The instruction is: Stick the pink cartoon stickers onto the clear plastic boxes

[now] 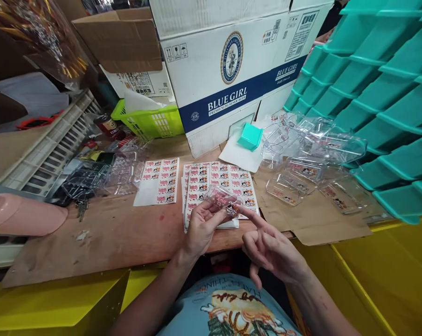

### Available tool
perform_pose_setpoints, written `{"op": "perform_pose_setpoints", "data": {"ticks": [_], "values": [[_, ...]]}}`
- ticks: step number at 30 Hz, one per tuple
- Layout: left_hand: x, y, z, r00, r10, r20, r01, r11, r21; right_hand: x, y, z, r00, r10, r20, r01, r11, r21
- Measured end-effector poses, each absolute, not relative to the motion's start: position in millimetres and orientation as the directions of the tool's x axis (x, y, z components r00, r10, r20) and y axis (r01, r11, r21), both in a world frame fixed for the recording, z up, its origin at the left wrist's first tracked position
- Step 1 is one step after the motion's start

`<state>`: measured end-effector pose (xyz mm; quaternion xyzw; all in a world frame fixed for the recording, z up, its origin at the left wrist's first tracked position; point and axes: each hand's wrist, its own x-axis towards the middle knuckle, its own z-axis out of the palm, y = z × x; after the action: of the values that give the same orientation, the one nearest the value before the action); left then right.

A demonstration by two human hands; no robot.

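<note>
My left hand (pixel 204 224) grips a small clear plastic case (pixel 222 198) above the sticker sheets. A sticker with pink lettering and a cartoon cat shows on the case. My right hand (pixel 272 247) has its index finger stretched out to the sticker's right end, while the other fingers are loosely curled with nothing in them. Beneath the case lies a stack of sticker sheets (pixel 244 179) printed with rows of the same design. A partly used sticker sheet (pixel 167 179) lies to the left, its lower left part bare.
Clear cases with stickers (pixel 284 189) are heaped at the right, beside stacked teal bins (pixel 382 107). A white beer carton (pixel 211 60) stands behind, with a green basket (pixel 155 122) at its left. A pink bottle (pixel 25 213) lies far left; yellow bins (pixel 389 270) are below the table edge.
</note>
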<state>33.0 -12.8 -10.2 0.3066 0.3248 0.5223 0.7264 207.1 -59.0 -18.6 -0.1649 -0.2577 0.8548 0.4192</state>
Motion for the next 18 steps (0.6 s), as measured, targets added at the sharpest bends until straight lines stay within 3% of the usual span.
{"op": "perform_pose_setpoints", "data": {"ticks": [18], "values": [[28.7,-14.5,-21.0,0.239,0.964,-0.112,-0.574,0.233,0.785,204.9,-52.5,-14.5,-0.567,0.818,-0.097,-0.601,-0.492,-0.629]]}}
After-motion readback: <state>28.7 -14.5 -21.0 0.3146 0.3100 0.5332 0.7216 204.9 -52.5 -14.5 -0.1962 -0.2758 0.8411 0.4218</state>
